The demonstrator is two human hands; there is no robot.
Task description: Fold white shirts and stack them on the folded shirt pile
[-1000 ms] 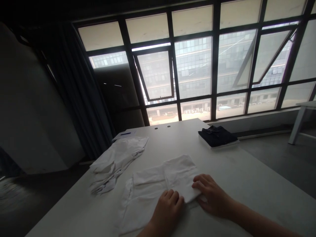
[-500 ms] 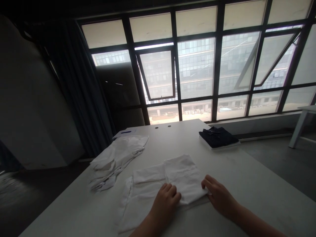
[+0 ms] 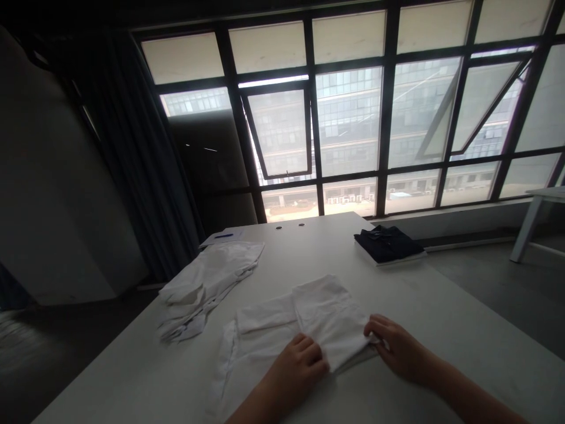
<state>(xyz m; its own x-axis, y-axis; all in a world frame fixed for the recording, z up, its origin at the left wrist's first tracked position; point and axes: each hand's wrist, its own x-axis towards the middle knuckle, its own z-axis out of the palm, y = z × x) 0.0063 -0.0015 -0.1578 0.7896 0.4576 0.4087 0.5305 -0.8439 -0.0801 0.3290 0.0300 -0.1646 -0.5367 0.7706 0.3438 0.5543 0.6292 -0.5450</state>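
Note:
A partly folded white garment lies near me on the table, its right part doubled over into a smooth panel and its left part flatter and creased. My left hand is closed on the near edge of that panel, fingers curled into the cloth. At the panel's right corner, my right hand pinches the fabric between thumb and fingers and holds it slightly off the tabletop. Some of the garment's near left side is hidden behind my left forearm.
On the left of the white table lies a loose pile of white cloth. Behind it are papers with a blue pen. A folded dark shirt rests on something white at the right edge. Windows and a curtain stand beyond.
My right hand has shifted slightly right with the garment's corner, which now looks a little more lifted. My left hand has moved slightly right and nearer to me.

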